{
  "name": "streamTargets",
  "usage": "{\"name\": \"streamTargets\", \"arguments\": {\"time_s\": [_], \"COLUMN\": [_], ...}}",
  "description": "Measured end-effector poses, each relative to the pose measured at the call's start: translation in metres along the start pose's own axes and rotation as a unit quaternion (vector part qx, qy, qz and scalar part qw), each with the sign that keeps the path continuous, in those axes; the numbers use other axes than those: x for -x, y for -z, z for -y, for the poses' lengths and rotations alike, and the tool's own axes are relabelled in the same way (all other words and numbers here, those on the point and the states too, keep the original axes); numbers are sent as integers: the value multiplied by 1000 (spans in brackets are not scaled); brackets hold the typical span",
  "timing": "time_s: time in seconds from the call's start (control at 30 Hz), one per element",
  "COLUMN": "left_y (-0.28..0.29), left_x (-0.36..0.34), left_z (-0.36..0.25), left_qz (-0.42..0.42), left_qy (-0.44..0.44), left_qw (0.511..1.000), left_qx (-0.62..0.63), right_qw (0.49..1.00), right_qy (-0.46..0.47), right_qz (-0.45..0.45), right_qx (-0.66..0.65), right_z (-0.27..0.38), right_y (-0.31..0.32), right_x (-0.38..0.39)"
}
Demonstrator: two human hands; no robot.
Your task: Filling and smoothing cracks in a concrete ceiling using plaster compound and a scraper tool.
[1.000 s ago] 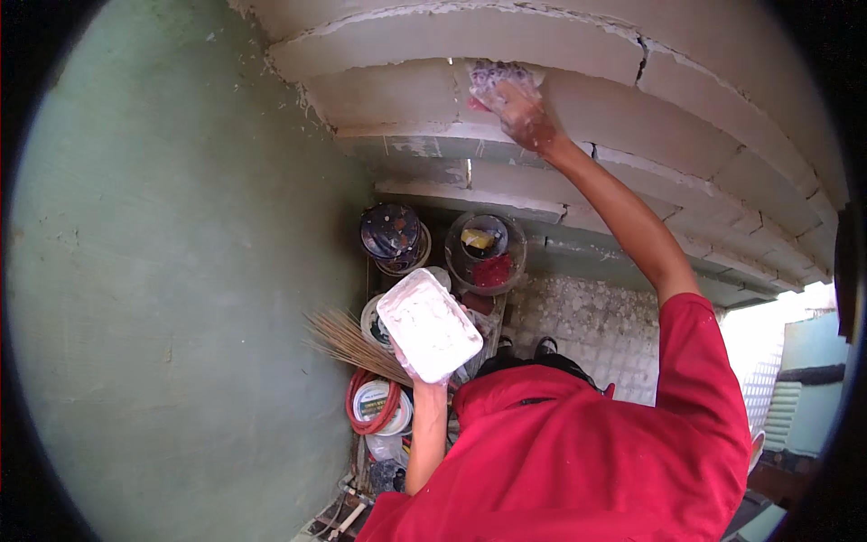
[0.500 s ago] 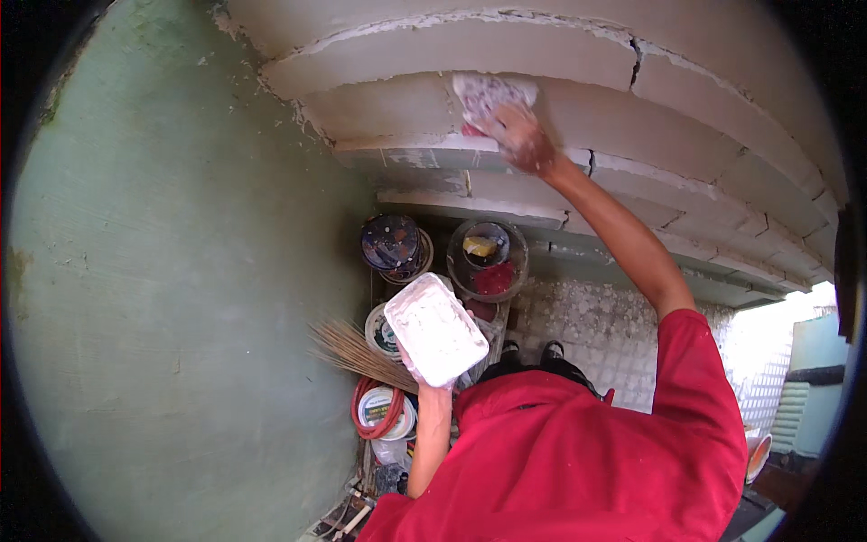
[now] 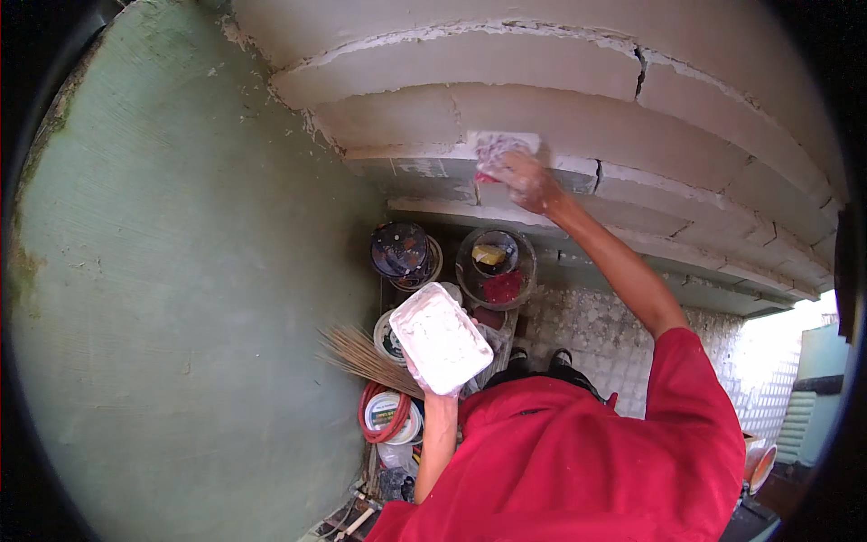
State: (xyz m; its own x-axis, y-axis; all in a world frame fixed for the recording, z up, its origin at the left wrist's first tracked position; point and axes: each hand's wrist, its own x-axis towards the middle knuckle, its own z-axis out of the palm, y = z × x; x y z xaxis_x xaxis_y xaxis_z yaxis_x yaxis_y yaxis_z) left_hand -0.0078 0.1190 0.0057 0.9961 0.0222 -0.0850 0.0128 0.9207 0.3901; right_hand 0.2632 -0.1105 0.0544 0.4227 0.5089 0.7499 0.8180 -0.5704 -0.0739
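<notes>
R hand (image 3: 531, 185) w/ flat tool (image 3: 502, 146) nr block edge (image 3: 564, 164), open wall (image 3: 641, 131) rightward.

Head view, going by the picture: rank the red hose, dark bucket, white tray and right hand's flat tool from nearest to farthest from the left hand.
1. White tray: held in the left hand.
2. Red hose: coiled, at the hand's left.
3. Dark bucket: higher in view, slightly left.
4. Flat tool: highest, in the right hand.
</notes>
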Motion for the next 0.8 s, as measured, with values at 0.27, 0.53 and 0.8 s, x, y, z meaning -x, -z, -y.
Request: {"name": "streamTargets", "arguments": {"time_s": [0.27,0.53,0.8], "left_y": [-8,0,23], "left_x": [-8,-1,6], "left_z": [0,-4,-15], "left_qz": [-25,-38,-31], "left_qy": [-18,-2,-13], "left_qw": [999,999,999], "left_qx": [-9,30,16], "right_qw": [848,822,917], "right_qy": [-254,-214,-152], "right_qz": [-465,-527,-353], "right_qx": [19,7,-110], "right_z": [8,-11,12], "right_y": [29,-34,-91], "right_x": [19,-52,-74]}}
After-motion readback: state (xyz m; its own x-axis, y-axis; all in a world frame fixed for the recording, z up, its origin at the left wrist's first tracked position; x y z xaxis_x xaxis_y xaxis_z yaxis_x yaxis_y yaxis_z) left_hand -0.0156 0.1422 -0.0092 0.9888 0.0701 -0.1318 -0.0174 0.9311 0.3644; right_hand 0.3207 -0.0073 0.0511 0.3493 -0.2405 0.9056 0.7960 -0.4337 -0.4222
